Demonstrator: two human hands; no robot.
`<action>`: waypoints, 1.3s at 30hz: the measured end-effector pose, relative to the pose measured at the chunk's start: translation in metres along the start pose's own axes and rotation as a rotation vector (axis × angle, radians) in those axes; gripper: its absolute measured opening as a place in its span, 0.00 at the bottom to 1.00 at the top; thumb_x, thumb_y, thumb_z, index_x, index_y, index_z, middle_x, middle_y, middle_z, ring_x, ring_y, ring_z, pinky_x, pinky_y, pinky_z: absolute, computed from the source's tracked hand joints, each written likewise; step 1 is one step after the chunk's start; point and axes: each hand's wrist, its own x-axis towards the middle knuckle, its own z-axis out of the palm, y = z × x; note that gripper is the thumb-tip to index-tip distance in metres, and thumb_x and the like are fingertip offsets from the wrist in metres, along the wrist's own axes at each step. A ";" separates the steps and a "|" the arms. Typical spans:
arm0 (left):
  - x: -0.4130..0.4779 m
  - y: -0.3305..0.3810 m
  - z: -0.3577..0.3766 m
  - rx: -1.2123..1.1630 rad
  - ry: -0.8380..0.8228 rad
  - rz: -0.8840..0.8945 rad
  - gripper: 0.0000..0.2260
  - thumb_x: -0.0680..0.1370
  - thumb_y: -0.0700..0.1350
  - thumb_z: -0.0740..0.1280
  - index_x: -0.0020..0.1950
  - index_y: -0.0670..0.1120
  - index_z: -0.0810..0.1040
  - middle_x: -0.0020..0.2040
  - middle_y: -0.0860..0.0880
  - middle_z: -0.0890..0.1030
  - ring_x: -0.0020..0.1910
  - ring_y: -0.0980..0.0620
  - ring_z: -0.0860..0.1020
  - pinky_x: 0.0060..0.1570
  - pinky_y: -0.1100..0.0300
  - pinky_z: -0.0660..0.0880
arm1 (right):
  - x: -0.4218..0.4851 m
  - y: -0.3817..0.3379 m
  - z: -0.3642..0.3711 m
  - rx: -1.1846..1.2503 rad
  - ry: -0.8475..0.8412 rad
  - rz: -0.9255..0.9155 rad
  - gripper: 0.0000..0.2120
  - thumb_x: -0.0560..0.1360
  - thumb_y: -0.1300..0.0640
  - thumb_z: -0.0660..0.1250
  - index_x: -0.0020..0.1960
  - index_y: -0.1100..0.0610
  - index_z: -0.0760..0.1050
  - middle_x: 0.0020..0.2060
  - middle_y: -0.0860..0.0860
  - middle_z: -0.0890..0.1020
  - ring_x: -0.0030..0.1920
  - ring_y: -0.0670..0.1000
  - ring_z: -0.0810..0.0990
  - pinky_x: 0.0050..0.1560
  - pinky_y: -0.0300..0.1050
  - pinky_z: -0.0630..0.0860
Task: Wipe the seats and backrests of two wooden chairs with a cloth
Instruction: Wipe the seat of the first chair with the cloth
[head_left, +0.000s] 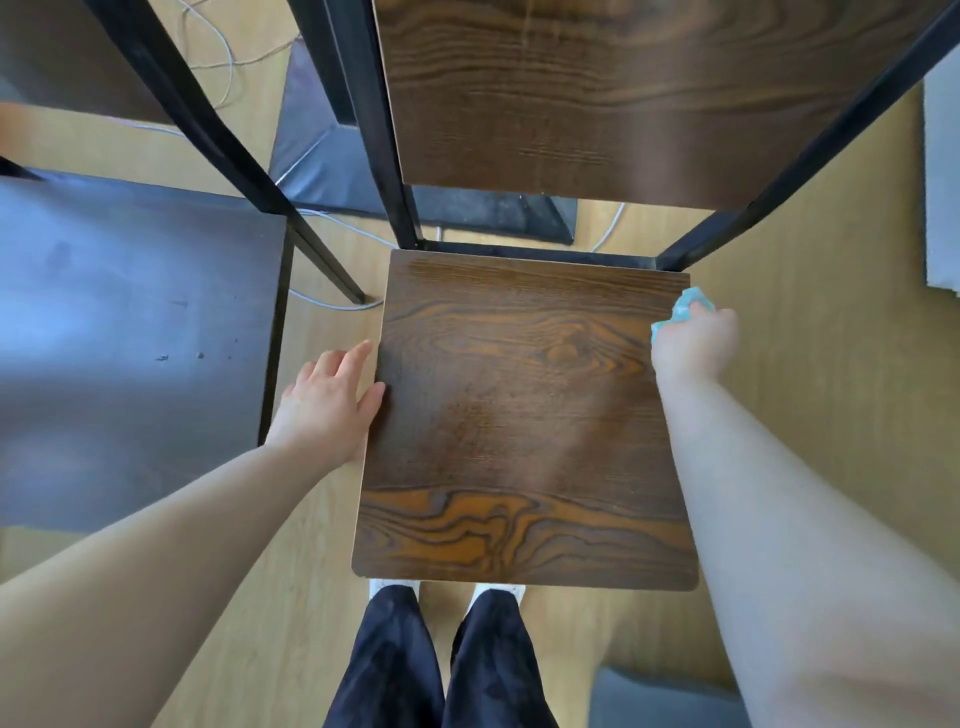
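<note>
The person stood at the near edge of a brown wood-grain seat (524, 415), whose backrest (597, 104) rose beyond its far edge between black frame posts. The right hand (696, 343) was curled around a bunched teal cloth (685, 306), holding it against the seat's right edge, close to the far right corner. The left hand (327, 400) lay with its fingers straight along the seat's left edge, the thumb resting on the wood and gripping nothing, apparently steadying the chair. By my reading the work was on this seat, with the cloth at the end of a pass or about to begin one. A paler, hazy band crossed the middle of the seat, but I could not tell whether it was damp from wiping or only glare. Nothing showed whether the backrest had been wiped, so I counted it as probably left to do. Just beside the left edge stood the second seat (130, 338), dark and glossy, with small specks and a smudge on it, which suggested that chair was not yet cleaned. Thin cables (218, 57) trailed over the pale floor (805, 364) behind the chairs. No brand, label or writing could be read anywhere.
</note>
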 end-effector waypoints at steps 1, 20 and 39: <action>0.002 -0.003 0.000 0.000 -0.002 -0.004 0.26 0.84 0.57 0.54 0.81 0.52 0.56 0.74 0.44 0.68 0.72 0.40 0.67 0.69 0.43 0.67 | -0.005 -0.001 0.004 -0.086 0.026 -0.038 0.11 0.82 0.56 0.58 0.63 0.58 0.70 0.52 0.52 0.77 0.51 0.52 0.78 0.49 0.42 0.75; 0.003 -0.043 0.001 -0.090 0.025 -0.010 0.26 0.84 0.57 0.55 0.81 0.53 0.56 0.74 0.46 0.69 0.71 0.43 0.67 0.70 0.46 0.68 | -0.165 -0.107 0.141 -0.474 -0.579 -1.033 0.23 0.77 0.63 0.67 0.71 0.60 0.69 0.61 0.55 0.72 0.59 0.56 0.73 0.58 0.53 0.76; -0.003 -0.018 -0.008 -0.069 -0.033 0.091 0.26 0.85 0.55 0.55 0.81 0.51 0.56 0.73 0.44 0.68 0.71 0.40 0.67 0.68 0.44 0.69 | -0.281 0.081 0.045 -0.466 -1.178 -1.183 0.27 0.73 0.71 0.65 0.71 0.61 0.69 0.58 0.56 0.74 0.58 0.58 0.70 0.53 0.52 0.74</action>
